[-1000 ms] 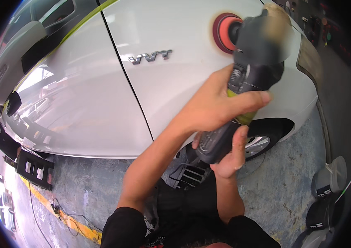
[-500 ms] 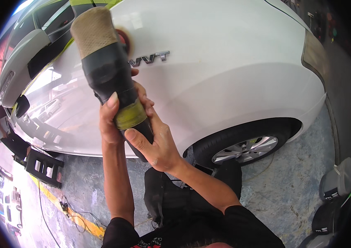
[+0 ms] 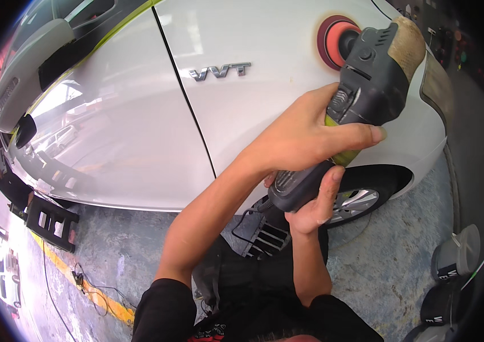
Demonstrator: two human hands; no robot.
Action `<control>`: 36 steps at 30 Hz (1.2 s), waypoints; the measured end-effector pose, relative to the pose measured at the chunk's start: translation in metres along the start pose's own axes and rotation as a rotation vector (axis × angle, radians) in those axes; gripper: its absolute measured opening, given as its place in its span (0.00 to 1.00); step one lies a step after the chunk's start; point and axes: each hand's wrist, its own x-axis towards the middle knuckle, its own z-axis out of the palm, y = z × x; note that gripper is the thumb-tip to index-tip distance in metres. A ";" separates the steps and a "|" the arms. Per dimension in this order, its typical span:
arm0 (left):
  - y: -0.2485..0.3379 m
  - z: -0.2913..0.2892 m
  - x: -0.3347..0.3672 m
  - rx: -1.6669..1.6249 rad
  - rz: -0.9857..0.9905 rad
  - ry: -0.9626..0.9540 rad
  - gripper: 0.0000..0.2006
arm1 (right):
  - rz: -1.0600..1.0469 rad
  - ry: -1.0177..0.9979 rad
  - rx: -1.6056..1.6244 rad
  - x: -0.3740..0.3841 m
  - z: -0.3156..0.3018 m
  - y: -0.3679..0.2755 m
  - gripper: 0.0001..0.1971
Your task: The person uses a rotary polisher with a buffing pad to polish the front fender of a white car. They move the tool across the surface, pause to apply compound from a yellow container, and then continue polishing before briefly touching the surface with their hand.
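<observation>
Both my hands hold a dark corded car polisher (image 3: pixel 370 94) with a beige mesh cover over its head end and a yellow-green band round its grip. My left hand (image 3: pixel 307 132) wraps the neck by the band, thumb across the top. Lower down, my right hand (image 3: pixel 310 210) grips the rear handle, thumb raised along it. The red and maroon round pad (image 3: pixel 330 44) faces the white car panel (image 3: pixel 282 45) above the wheel arch and appears to touch it. A chrome letter badge (image 3: pixel 220 70) sits on the panel to the left.
The car's wheel (image 3: pixel 362 199) stands below the tool. A black step stool (image 3: pixel 51 222) is at the left, near another person's hand. Grey bucket (image 3: pixel 456 256) and dark bucket (image 3: pixel 441 305) stand at the right. A cable (image 3: pixel 105 299) lies across the yellow floor line.
The polisher has swung from the left of the badge to its right, above the wheel arch. It now tilts rightward, and both hands moved with it, still gripping.
</observation>
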 end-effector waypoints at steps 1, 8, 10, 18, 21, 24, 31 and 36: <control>-0.002 -0.003 -0.003 -0.020 0.001 0.030 0.28 | -0.011 -0.053 -0.014 0.000 0.008 -0.002 0.42; -0.008 -0.055 -0.059 -0.076 -0.096 0.265 0.28 | 0.042 -0.228 0.044 -0.008 0.060 0.032 0.46; -0.021 -0.084 -0.084 -0.125 -0.032 0.310 0.30 | 0.027 -0.283 0.065 -0.014 0.092 0.049 0.48; -0.041 -0.136 -0.131 -0.158 0.125 0.273 0.46 | 0.056 -0.440 -0.051 -0.022 0.131 0.077 0.56; -0.047 -0.125 -0.127 -0.174 0.108 0.308 0.46 | -0.044 -0.390 -0.102 -0.021 0.123 0.076 0.51; -0.045 -0.105 -0.108 -0.138 0.041 0.346 0.33 | -0.118 -0.277 0.039 -0.016 0.109 0.073 0.47; -0.042 -0.088 -0.095 -0.090 0.039 0.386 0.31 | -0.130 -0.278 -0.017 -0.012 0.093 0.074 0.52; -0.060 -0.114 -0.116 -0.199 0.124 0.302 0.48 | -0.025 -0.403 -0.043 -0.010 0.101 0.079 0.48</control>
